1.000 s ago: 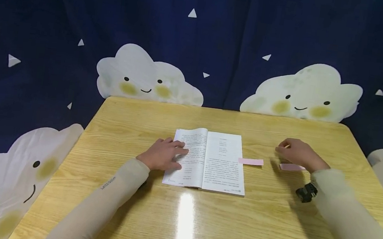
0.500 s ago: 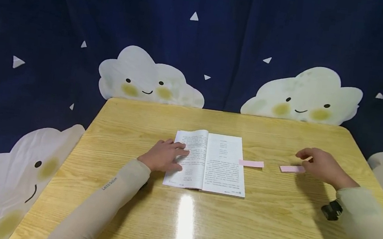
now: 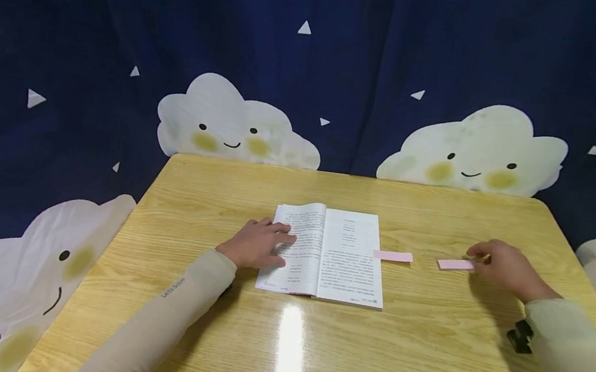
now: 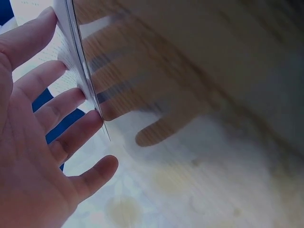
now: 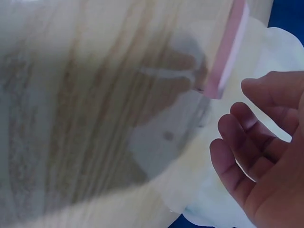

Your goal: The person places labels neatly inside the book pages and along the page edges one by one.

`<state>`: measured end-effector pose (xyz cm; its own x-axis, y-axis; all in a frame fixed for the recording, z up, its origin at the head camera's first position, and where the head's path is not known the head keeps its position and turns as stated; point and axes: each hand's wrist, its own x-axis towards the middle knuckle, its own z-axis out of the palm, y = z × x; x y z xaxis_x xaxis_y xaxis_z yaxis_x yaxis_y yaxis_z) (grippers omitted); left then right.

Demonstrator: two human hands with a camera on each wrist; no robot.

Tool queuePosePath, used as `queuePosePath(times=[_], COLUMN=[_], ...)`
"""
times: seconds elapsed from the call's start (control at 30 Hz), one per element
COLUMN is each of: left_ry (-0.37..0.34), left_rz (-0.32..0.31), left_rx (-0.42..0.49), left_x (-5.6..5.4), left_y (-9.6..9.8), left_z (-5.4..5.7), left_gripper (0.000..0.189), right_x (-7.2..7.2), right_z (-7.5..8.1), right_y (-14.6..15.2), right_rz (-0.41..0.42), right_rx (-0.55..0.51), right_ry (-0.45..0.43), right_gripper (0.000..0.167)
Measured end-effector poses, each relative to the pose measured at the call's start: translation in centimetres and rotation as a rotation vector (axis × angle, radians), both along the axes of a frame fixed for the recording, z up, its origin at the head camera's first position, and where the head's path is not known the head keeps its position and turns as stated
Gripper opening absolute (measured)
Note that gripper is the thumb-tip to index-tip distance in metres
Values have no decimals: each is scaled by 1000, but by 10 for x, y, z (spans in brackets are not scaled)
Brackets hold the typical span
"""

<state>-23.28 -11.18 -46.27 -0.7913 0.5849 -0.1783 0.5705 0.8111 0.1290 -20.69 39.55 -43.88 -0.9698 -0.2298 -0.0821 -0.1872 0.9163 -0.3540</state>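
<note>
The pink pad (image 3: pixel 454 265) lies flat on the table (image 3: pixel 395 353), just to the left of my right hand's (image 3: pixel 505 268) fingers. Its long axis runs crosswise in front of me, nearly level, with one end by my fingertips and the other pointing left toward the book (image 3: pixel 334 255). Beyond that, farther left of those fingers and almost in line, the pink strip (image 3: pixel 392 256) lies the same way, its left end over the right page's edge, its right end out past the book. The book lies spread, its spine running away from me.

My left hand (image 3: pixel 254 244) rests on the left page, fingers spread and holding nothing. My right fingers are loosely bent, with a moderate gap between the tips, and hold nothing.

From my head, the right fingertips overlap the pad's near end; the right wrist view instead shows a gap between them and that end, and also the pad's thickness as a second band of pink. Only the left wrist view shows the book's edge from the side, with my smallest finger standing clear past it, and my fingers mirrored in the glossy table.
</note>
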Motion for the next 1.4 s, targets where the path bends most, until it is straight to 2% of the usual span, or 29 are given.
queuePosePath(times=[0.33,0.67,0.9,1.4], left_ry=[-4,0,-7,-1], left_rz=[2,-3,-8,-9], left_rx=[-13,37,35,23], left_x=[0,1,0,-1], left_y=[1,-1,-1,-2], left_z=[3,1,0,0], left_gripper=[58,56,57,58], right_x=[-3,0,0,-3], right_z=[-14,-14,-19,-6], right_y=[5,-4,-1,-1], right_rz=[-2,-24,-18,-22], right_rx=[56,72,93,57], right_ry=[-12,-10,-17,19], right_gripper=[24,18,17,18])
